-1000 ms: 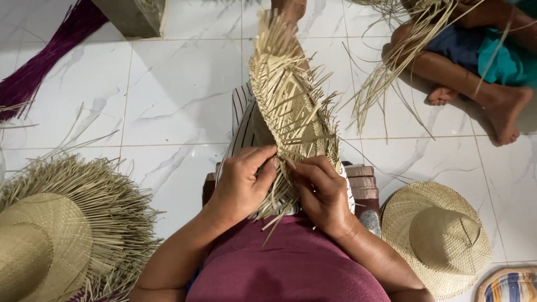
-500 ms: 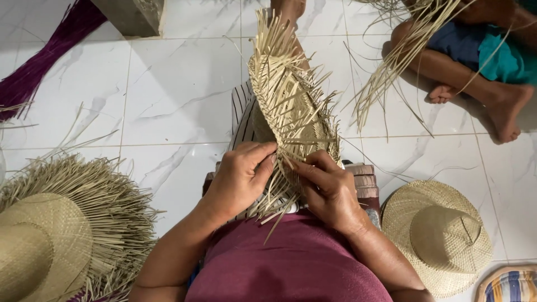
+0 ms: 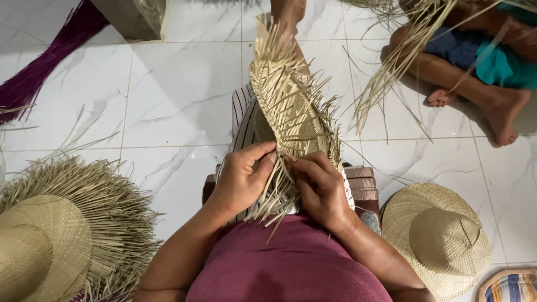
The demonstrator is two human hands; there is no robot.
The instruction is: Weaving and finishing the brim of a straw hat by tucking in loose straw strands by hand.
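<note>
A half-woven straw hat (image 3: 291, 112) with loose strands bristling from its edge stands upright on my lap. My left hand (image 3: 241, 180) grips its lower edge from the left, thumb pressed on the weave. My right hand (image 3: 320, 187) pinches strands at the same edge from the right, fingertips almost touching the left thumb. Striped cloth (image 3: 244, 128) shows behind the hat.
An unfinished straw hat with a wide fringe (image 3: 61, 235) lies at the lower left, a finished woven hat (image 3: 439, 237) at the lower right. Purple fibre bundle (image 3: 45, 67) lies at upper left. Another person's bare legs (image 3: 475, 84) with straw strands occupy the upper right. White tiled floor (image 3: 179, 100).
My fingers have shifted slightly along the hat's lower edge, working the strands; the hat has stayed in place.
</note>
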